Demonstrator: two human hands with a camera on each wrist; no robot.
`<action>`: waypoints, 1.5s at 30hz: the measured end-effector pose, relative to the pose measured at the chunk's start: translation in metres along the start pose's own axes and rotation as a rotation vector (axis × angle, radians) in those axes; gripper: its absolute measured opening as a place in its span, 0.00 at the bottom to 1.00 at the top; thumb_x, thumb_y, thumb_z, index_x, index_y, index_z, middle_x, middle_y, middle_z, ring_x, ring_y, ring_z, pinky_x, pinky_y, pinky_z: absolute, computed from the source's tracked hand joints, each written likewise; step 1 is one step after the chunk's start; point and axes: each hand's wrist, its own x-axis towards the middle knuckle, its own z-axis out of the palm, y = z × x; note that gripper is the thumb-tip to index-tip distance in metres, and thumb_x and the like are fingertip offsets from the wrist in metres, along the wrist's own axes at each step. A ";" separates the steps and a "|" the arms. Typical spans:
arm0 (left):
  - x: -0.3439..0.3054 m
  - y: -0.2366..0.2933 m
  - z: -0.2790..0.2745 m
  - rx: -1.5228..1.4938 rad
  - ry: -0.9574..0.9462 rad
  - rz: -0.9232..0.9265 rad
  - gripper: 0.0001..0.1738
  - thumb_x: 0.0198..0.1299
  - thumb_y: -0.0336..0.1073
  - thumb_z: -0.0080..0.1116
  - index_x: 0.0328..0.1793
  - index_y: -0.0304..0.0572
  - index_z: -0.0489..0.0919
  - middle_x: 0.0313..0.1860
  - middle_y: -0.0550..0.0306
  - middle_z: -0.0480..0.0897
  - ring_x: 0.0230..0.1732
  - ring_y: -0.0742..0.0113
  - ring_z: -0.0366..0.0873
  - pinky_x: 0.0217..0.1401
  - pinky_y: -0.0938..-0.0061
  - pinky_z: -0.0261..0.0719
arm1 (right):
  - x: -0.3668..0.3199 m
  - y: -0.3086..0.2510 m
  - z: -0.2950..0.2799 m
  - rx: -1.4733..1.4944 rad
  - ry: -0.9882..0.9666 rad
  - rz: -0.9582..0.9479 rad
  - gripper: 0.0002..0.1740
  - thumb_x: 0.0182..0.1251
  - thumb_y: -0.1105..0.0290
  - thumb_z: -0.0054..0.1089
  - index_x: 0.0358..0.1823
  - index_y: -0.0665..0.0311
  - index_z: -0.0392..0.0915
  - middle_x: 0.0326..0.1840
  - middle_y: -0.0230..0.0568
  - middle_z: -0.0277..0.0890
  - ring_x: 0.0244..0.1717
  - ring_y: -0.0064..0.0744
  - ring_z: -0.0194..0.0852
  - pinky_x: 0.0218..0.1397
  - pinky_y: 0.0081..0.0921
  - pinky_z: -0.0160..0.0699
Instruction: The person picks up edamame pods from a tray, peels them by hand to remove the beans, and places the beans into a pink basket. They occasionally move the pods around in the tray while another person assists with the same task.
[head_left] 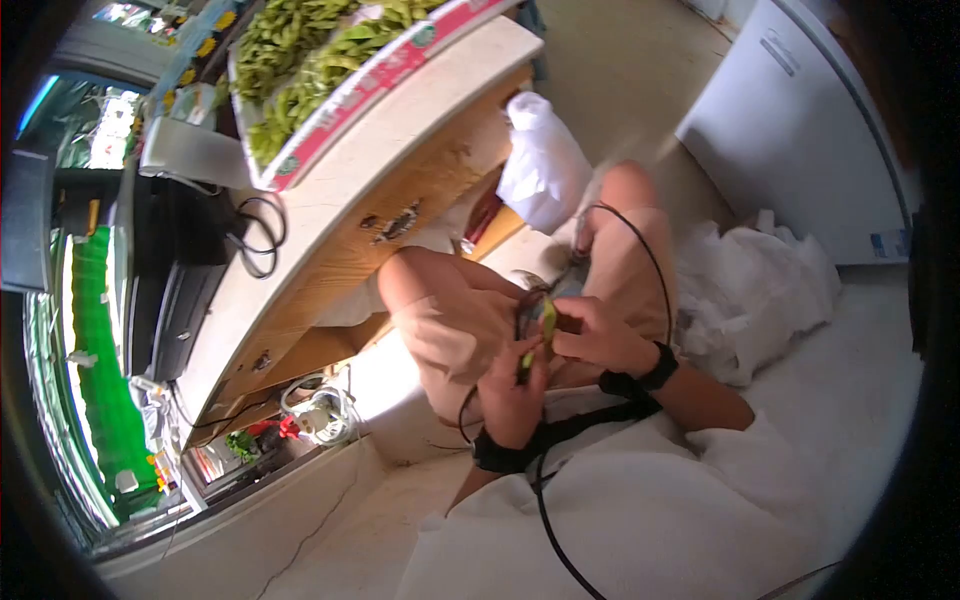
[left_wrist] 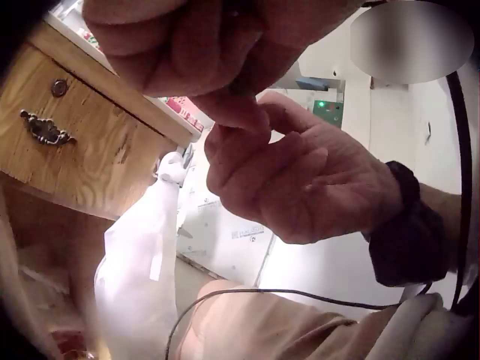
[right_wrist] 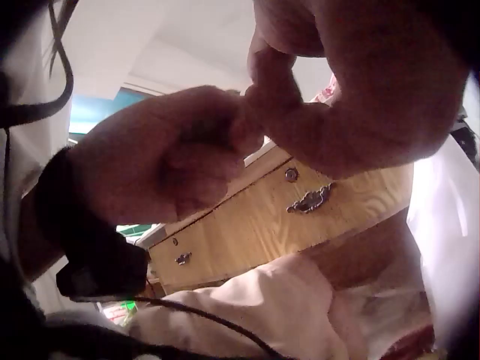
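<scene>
In the head view a slim green pod [head_left: 549, 318] stands between the two hands, above the lap. The left hand [head_left: 512, 398] pinches its lower part with curled fingers. At its upper part, the right hand [head_left: 608, 342] grips with thumb and fingers. Both wrist views show the fingertips of the left hand [left_wrist: 217, 52] and right hand [left_wrist: 300, 176] meeting, with the pod hidden behind fingers. A cardboard tray [head_left: 365, 105] full of green pods [head_left: 290, 50] lies on the desk at the upper left of the head view.
Beside the knees are a wooden desk with drawers [head_left: 440, 185] and a white plastic bag [head_left: 543, 165]. Another white bag [head_left: 750, 290] lies at the right, near a white cabinet [head_left: 800, 130]. Black cables [head_left: 655, 250] cross the legs.
</scene>
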 end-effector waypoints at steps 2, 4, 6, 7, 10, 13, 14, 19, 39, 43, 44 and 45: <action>0.001 -0.003 -0.001 0.116 -0.014 0.069 0.12 0.56 0.32 0.62 0.47 0.44 0.78 0.35 0.47 0.82 0.33 0.52 0.81 0.33 0.67 0.78 | 0.003 0.006 0.001 -0.197 0.079 -0.067 0.08 0.63 0.71 0.52 0.39 0.67 0.75 0.27 0.25 0.73 0.24 0.10 0.64 0.24 0.14 0.64; -0.002 -0.004 -0.002 0.142 -0.043 0.050 0.13 0.55 0.32 0.62 0.48 0.44 0.77 0.36 0.46 0.81 0.33 0.48 0.80 0.34 0.64 0.78 | 0.000 -0.008 0.007 -0.088 0.073 0.014 0.10 0.64 0.72 0.49 0.42 0.68 0.77 0.27 0.25 0.74 0.23 0.10 0.64 0.23 0.14 0.64; 0.001 -0.002 -0.005 0.189 -0.010 0.053 0.13 0.55 0.31 0.62 0.48 0.43 0.77 0.35 0.46 0.81 0.33 0.47 0.80 0.34 0.63 0.78 | -0.001 -0.004 0.007 -0.050 0.081 0.050 0.13 0.65 0.73 0.47 0.46 0.70 0.77 0.26 0.27 0.74 0.23 0.11 0.65 0.24 0.13 0.64; 0.003 0.002 -0.006 0.109 0.010 0.032 0.11 0.57 0.31 0.60 0.47 0.41 0.77 0.35 0.45 0.81 0.34 0.49 0.80 0.36 0.64 0.77 | -0.002 -0.003 0.005 -0.064 0.082 0.078 0.12 0.66 0.72 0.47 0.45 0.70 0.77 0.27 0.28 0.74 0.24 0.12 0.66 0.24 0.12 0.65; 0.010 0.003 -0.010 0.002 0.070 0.017 0.10 0.58 0.30 0.58 0.46 0.37 0.78 0.33 0.44 0.79 0.34 0.52 0.80 0.37 0.66 0.76 | -0.005 0.001 0.005 0.002 0.092 0.139 0.12 0.68 0.69 0.50 0.46 0.69 0.76 0.28 0.28 0.73 0.25 0.13 0.67 0.25 0.12 0.66; 0.010 0.006 -0.011 -0.048 0.084 -0.034 0.10 0.58 0.27 0.58 0.47 0.36 0.78 0.34 0.46 0.78 0.34 0.56 0.78 0.40 0.69 0.76 | -0.008 0.002 0.007 0.098 0.104 0.144 0.13 0.70 0.64 0.51 0.46 0.66 0.74 0.31 0.27 0.73 0.25 0.13 0.66 0.26 0.12 0.66; 0.011 0.009 -0.012 -0.044 0.070 0.001 0.11 0.58 0.26 0.58 0.47 0.35 0.78 0.38 0.48 0.76 0.38 0.55 0.77 0.41 0.70 0.75 | -0.007 0.001 0.010 0.134 0.036 0.162 0.13 0.70 0.62 0.51 0.46 0.64 0.73 0.31 0.27 0.72 0.25 0.13 0.66 0.26 0.12 0.66; 0.008 0.005 0.001 -0.167 0.034 0.043 0.11 0.58 0.25 0.57 0.48 0.34 0.79 0.43 0.53 0.72 0.44 0.62 0.73 0.47 0.75 0.72 | -0.003 0.015 0.031 0.453 0.040 0.196 0.14 0.71 0.55 0.50 0.43 0.59 0.71 0.27 0.23 0.68 0.24 0.12 0.63 0.24 0.11 0.63; 0.012 -0.016 -0.003 -0.597 0.074 -0.249 0.07 0.64 0.28 0.53 0.42 0.31 0.79 0.42 0.55 0.76 0.45 0.70 0.72 0.48 0.80 0.70 | -0.008 0.008 0.030 0.232 0.000 0.190 0.07 0.65 0.73 0.46 0.43 0.62 0.71 0.26 0.28 0.69 0.22 0.13 0.62 0.22 0.11 0.60; 0.023 -0.006 -0.017 -0.472 0.152 -0.104 0.06 0.60 0.24 0.53 0.42 0.30 0.78 0.43 0.53 0.76 0.43 0.69 0.72 0.48 0.79 0.70 | -0.007 0.000 0.026 0.333 0.004 0.221 0.07 0.66 0.72 0.44 0.40 0.63 0.72 0.28 0.29 0.69 0.23 0.13 0.63 0.22 0.11 0.60; 0.027 0.000 -0.024 -0.470 0.150 -0.105 0.06 0.60 0.24 0.53 0.42 0.30 0.78 0.43 0.53 0.76 0.43 0.69 0.72 0.48 0.79 0.70 | -0.005 0.000 0.026 0.394 0.006 0.258 0.07 0.67 0.72 0.44 0.39 0.63 0.72 0.28 0.29 0.69 0.24 0.13 0.63 0.22 0.10 0.59; 0.033 0.009 -0.032 -0.411 0.191 -0.048 0.06 0.60 0.24 0.53 0.41 0.30 0.78 0.41 0.53 0.76 0.42 0.69 0.72 0.47 0.79 0.69 | -0.005 -0.002 0.026 0.397 0.004 0.256 0.07 0.67 0.72 0.44 0.39 0.63 0.72 0.28 0.29 0.69 0.24 0.13 0.63 0.22 0.10 0.59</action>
